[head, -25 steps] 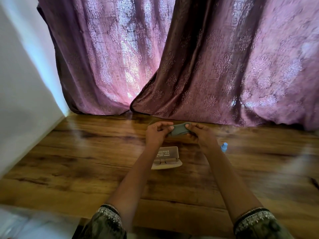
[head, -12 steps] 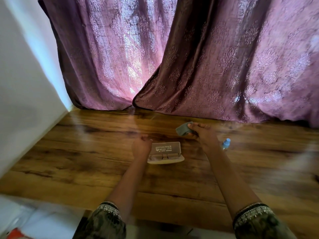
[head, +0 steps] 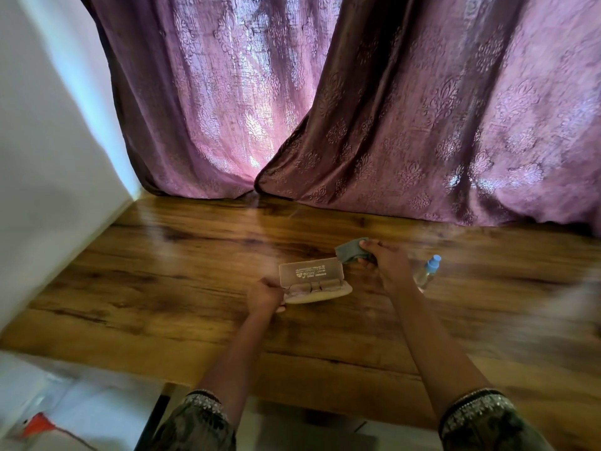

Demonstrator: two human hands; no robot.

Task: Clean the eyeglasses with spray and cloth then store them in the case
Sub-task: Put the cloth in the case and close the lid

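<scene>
A beige eyeglass case (head: 313, 283) lies open on the wooden table (head: 162, 288), its lid standing up with printed text inside. Glasses seem to rest in its tray, though they are too blurred to make out. My left hand (head: 265, 296) grips the case's left end. My right hand (head: 385, 263) holds a grey-green cloth (head: 349, 252) just behind the case's right end. A small clear spray bottle (head: 427, 273) with a blue cap stands to the right of my right wrist.
Purple patterned curtains (head: 325, 109) hang along the table's far edge. A white wall (head: 48, 141) bounds the left side. Below the table's near edge, at bottom left, is a white surface with a red-orange object (head: 37, 424).
My left hand let go of the cloth, dropped to the case and took hold of its left end. My right hand kept the cloth. The camera view shifted slightly.
</scene>
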